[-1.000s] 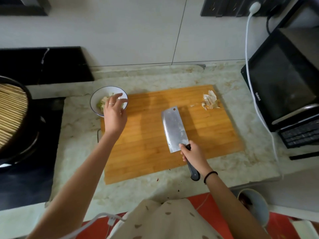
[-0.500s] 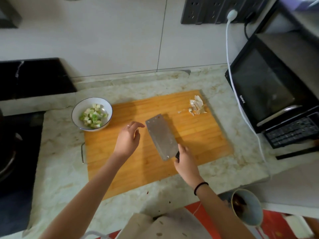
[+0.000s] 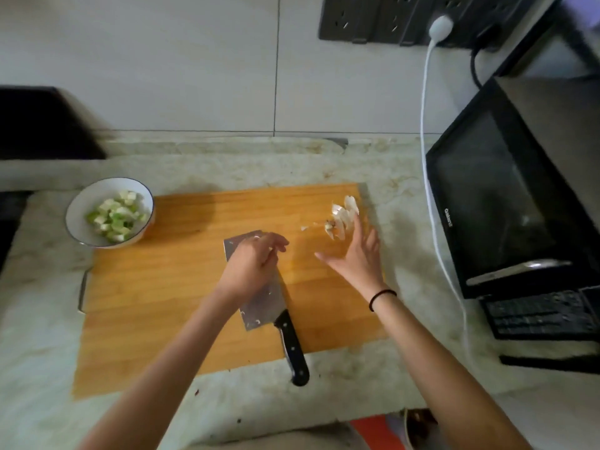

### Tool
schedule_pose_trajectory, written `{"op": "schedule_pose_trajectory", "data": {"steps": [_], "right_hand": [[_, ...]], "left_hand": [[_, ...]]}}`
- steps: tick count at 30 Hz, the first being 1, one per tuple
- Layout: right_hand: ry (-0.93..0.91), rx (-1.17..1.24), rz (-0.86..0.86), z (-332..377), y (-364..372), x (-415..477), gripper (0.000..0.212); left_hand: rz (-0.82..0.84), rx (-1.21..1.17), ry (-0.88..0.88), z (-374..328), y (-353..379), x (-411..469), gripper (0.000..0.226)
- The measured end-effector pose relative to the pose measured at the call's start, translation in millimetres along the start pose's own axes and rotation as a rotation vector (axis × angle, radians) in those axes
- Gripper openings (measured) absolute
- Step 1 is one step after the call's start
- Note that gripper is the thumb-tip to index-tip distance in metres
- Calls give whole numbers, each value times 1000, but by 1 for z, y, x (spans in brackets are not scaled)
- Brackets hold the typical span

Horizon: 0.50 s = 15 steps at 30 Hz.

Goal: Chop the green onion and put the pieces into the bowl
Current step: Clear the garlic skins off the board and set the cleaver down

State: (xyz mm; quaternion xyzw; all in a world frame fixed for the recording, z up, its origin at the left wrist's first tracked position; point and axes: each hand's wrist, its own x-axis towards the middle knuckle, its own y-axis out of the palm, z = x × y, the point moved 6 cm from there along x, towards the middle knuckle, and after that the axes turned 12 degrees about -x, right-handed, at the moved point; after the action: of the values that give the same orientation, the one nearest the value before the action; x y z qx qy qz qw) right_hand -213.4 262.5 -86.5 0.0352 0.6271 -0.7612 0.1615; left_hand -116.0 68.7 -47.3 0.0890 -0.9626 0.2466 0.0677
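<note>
A white bowl (image 3: pixel 81 209) at the board's far left corner holds chopped green onion pieces (image 3: pixel 114 216). The cleaver (image 3: pixel 264 303) lies flat on the wooden cutting board (image 3: pixel 162 287), its black handle sticking over the near edge. My left hand (image 3: pixel 251 263) hovers over the blade's far end, fingers loosely curled, holding nothing. With fingers spread, my right hand (image 3: pixel 355 254) reaches to the pile of pale onion scraps (image 3: pixel 342 216) at the board's far right corner, fingertips touching them.
A black microwave (image 3: pixel 506 203) stands at the right with a white cable (image 3: pixel 425 125) running down beside it. A black hob (image 3: pixel 13 209) borders the counter at the left. A wall socket strip (image 3: pixel 389 17) is above.
My right hand let go of the cleaver, which now lies on the board, and moved right to the scraps. My left hand moved from beside the bowl to over the blade.
</note>
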Motion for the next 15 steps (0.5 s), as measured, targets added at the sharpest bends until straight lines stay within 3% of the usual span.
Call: {"op": "schedule_pose_trajectory", "data": {"steps": [4,9,15], "right_hand": [[-104,-187,-43,0,0,59,128],[-253,-172,11,31,30,73,123],[-437,-261,-264,52,28,70,67]], "left_hand": [[-23,13,-109,2,22,8,26],[-40,5,-172,8,32,13,25],[-32,43,-179,10,41,17,26]]}}
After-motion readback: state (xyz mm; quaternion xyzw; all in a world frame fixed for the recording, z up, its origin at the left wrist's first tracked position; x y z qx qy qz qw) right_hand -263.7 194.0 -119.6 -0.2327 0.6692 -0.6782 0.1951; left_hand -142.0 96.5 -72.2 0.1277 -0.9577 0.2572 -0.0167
